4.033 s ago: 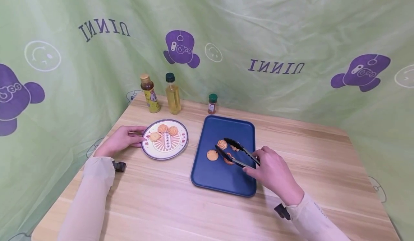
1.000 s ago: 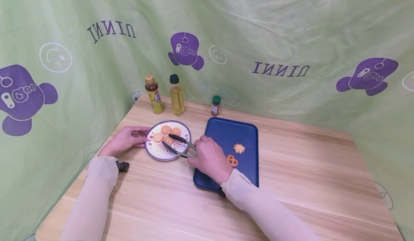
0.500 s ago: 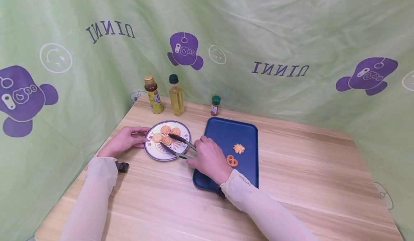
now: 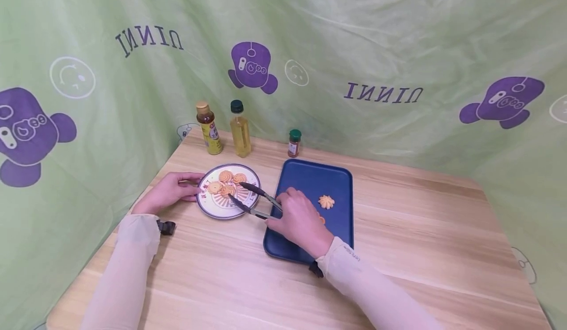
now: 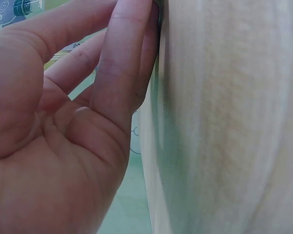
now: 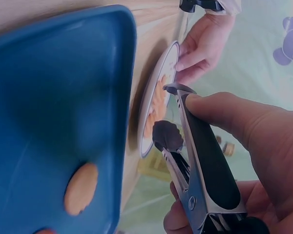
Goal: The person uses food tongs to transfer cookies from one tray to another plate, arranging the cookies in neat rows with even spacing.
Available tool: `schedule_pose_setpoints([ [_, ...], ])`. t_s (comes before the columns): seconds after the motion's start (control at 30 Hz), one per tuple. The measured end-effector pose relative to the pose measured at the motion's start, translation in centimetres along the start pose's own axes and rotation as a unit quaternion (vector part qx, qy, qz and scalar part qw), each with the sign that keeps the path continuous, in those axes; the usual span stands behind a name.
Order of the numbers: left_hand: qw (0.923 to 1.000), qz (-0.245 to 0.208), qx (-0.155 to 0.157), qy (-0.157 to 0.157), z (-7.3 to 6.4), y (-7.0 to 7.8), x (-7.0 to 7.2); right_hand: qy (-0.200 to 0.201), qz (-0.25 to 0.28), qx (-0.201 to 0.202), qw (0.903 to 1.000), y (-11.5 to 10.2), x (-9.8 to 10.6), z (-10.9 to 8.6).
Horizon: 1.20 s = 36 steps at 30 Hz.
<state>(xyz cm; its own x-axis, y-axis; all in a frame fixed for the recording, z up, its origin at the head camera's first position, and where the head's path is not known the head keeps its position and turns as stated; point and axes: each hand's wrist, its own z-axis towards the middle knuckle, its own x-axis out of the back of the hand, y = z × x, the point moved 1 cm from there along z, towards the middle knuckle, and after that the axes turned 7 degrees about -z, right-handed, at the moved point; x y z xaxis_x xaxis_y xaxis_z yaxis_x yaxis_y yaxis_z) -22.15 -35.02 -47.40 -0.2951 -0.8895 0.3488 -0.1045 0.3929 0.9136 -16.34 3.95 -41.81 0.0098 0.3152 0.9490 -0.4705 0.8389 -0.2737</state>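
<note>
My left hand [image 4: 170, 192] grips the left rim of a round white plate [image 4: 251, 178] with a blue edge, thumb and fingers at the rim. Several butter cookies [image 4: 226, 176] are grouped on the plate's upper left part. In my right hand [image 4: 303, 221] is a pair of metal tongs [image 6: 210, 165] with black tips, reaching leftward over the plate. The tips stand apart with nothing between them, close beside a swirl cookie [image 4: 228, 191]. A flower-shaped cookie [image 4: 327, 202] lies on the blue tray [image 4: 310, 175]; a pretzel cookie [image 4: 322, 219] there is mostly hidden behind my right hand.
Behind the plate stand a yellow-labelled sauce bottle [image 4: 210, 133] and an oil bottle [image 4: 240, 134]. A small green-capped spice jar [image 4: 294, 143] is behind the tray. A green curtain [image 4: 390, 34] hangs along the table's [image 4: 425, 231] back.
My right hand carried the tongs from the tray to the plate, and a swirl cookie now lies there. In the last half second the tongs spread and shifted right, off that cookie.
</note>
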Motion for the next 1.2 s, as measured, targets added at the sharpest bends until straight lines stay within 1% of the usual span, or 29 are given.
schedule_pose_setpoints([
  [0.17, 0.9999, 0.005, 0.009, 0.003, 0.0, 0.0, 0.0, 0.002, 0.020, -0.025, 0.9995, 1.3, 0.6, -1.0],
  [0.27, 0.9999, 0.005, 0.012, 0.002, 0.0, -0.1, 0.1, 0.008, 0.022, -0.036, 0.9991, 2.1, 0.8, -1.8],
  [0.4, 0.9999, 0.004, 0.012, 0.001, 0.0, -0.2, 0.2, 0.008, 0.024, -0.055, 0.9982, 3.0, 1.0, -3.3],
  [0.5, 0.9999, 0.005, 0.010, 0.002, 0.1, -0.1, 0.2, 0.008, 0.028, -0.077, 0.9966, 3.7, 1.5, -4.5],
  [0.73, 0.9999, 0.011, 0.006, 0.001, 0.2, 0.0, 0.1, 0.017, 0.012, -0.108, 0.9939, 5.9, 3.1, -6.8],
  [0.9, 0.9998, 0.019, 0.002, 0.002, 0.2, 0.0, 0.2, 0.022, 0.006, -0.140, 0.9898, 8.1, 4.2, -8.5],
  [1.03, 0.9997, 0.021, 0.008, 0.005, 0.1, 0.0, 0.0, 0.015, 0.016, -0.172, 0.9848, 9.7, 5.0, -9.8],
  [1.2, 0.9996, 0.025, 0.008, 0.006, 0.2, 0.1, -0.1, 0.029, 0.014, -0.187, 0.9819, 11.2, 5.6, -11.3],
])
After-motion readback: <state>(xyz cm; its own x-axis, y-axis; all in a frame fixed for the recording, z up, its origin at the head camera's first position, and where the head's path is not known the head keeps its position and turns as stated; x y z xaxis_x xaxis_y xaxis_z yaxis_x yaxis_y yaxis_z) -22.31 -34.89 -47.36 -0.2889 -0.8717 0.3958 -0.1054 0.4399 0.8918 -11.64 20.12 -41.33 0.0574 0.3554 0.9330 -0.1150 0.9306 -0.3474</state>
